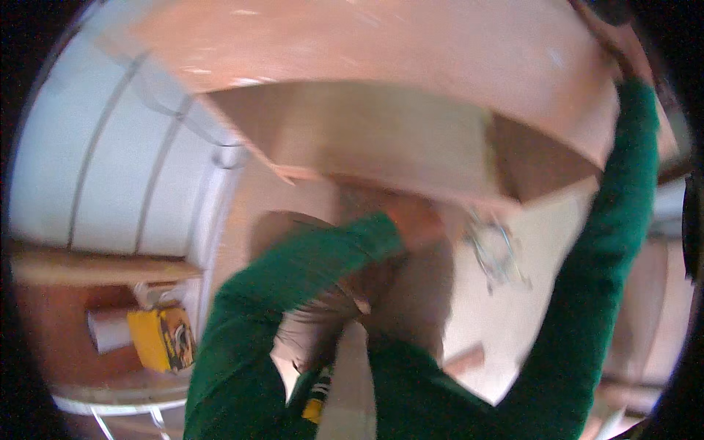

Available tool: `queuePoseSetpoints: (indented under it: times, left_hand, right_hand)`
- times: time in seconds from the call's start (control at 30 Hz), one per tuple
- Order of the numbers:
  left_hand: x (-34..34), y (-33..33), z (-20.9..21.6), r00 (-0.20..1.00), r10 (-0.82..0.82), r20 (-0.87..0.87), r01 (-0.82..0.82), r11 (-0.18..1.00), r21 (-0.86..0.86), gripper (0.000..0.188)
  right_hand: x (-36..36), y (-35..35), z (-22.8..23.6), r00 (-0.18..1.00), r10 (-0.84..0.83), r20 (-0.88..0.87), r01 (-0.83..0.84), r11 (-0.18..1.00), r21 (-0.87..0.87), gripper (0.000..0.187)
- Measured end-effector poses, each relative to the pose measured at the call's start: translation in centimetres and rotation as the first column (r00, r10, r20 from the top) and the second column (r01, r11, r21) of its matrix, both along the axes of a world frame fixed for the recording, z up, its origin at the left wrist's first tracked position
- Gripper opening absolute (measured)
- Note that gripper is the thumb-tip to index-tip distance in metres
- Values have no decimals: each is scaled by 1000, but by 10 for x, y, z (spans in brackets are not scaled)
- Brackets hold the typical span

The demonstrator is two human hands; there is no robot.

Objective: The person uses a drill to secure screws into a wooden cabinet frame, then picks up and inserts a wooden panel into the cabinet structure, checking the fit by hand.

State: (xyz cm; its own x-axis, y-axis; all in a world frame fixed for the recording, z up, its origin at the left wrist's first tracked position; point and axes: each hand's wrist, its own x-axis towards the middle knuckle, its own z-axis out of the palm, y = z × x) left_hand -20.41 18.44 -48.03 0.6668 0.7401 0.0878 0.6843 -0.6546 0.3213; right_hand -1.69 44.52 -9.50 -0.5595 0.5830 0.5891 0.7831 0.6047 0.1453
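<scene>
A large pinkish-brown wooden box unit [381,44] fills the upper part of the view, its long open compartment [403,132] facing me. My left hand [422,220] is at the compartment's lower front edge, close above my knees; motion smears its fingers. Stretched far out to the upper right, my right arm ends at the unit's right end. There my right hand [625,64] is partly hidden and blurred, so its grip does not show. A dark object [612,11] lies just beyond it, too unclear to name.
Tangled pale cords or wires [495,253] lie on the light floor, right of my knees. A short wooden piece [466,359] is nearer to me. At left, a wooden shelf [66,337] holds a yellow box [161,339] beside a pale wall with a dangling cable [224,158].
</scene>
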Motion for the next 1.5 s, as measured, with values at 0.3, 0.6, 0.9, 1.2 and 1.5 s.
queuePoseSetpoints:
  times: [0.3, 0.6, 0.9, 1.2, 1.5]
  left_hand:
    - [29, -9, 106, 965, -251, 74, 258, 959, -115, 20]
    - [-39, -38, 146, 616, 426, 663, -194, 897, -396, 33]
    - [-209, -235, 385, 308, 870, 386, -746, 472, -470, 22]
    - [-383, -334, 627, -209, 813, 543, -976, -208, -64, 22]
    - [-604, -376, 685, -310, 514, 800, -883, -468, -41, 27]
  right_hand:
    - [-23, -83, -3, 970, 208, -127, -241, 898, -368, 57]
    - [-52, -103, 61, 964, 264, -11, -237, 844, -480, 65]
    - [-42, -75, 64, 947, 321, 27, -272, 841, -468, 65]
    - [-110, -82, 111, 978, 207, -6, -172, 794, -583, 70]
    - [-605, -379, 272, 162, 825, -541, -933, -51, -357, 64]
